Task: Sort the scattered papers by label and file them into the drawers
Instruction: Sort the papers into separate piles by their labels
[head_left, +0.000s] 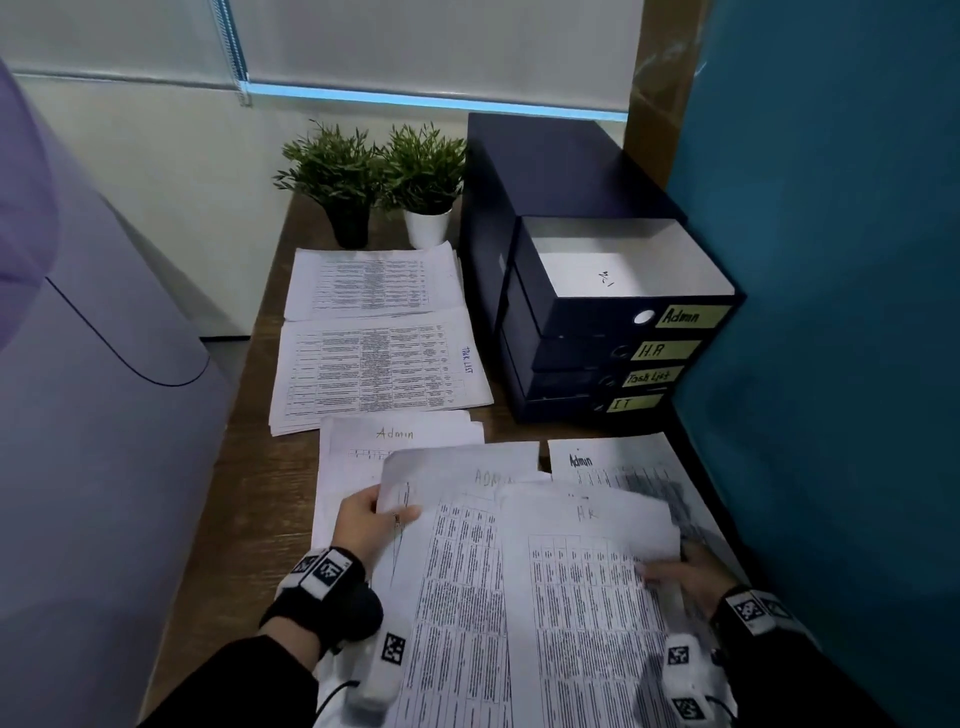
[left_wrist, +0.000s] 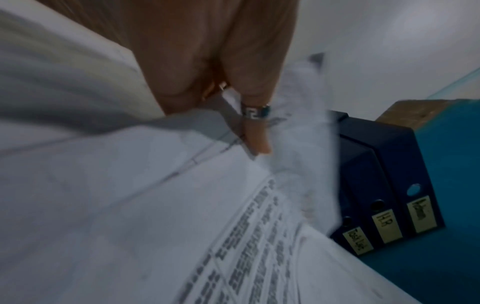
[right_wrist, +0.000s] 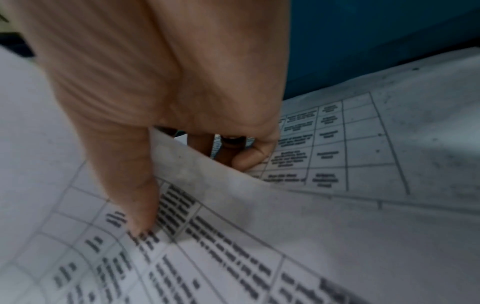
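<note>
Head view | my left hand pinches the white printed "Admin" sheet | my right hand pinches the white "HR" sheet | best separated slowly, labels visible.

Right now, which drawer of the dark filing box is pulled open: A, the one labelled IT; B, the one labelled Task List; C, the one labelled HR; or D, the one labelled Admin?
D: the top drawer, tagged with the Admin label, sticks out open with a white sheet inside, while the three below sit closed.
</note>
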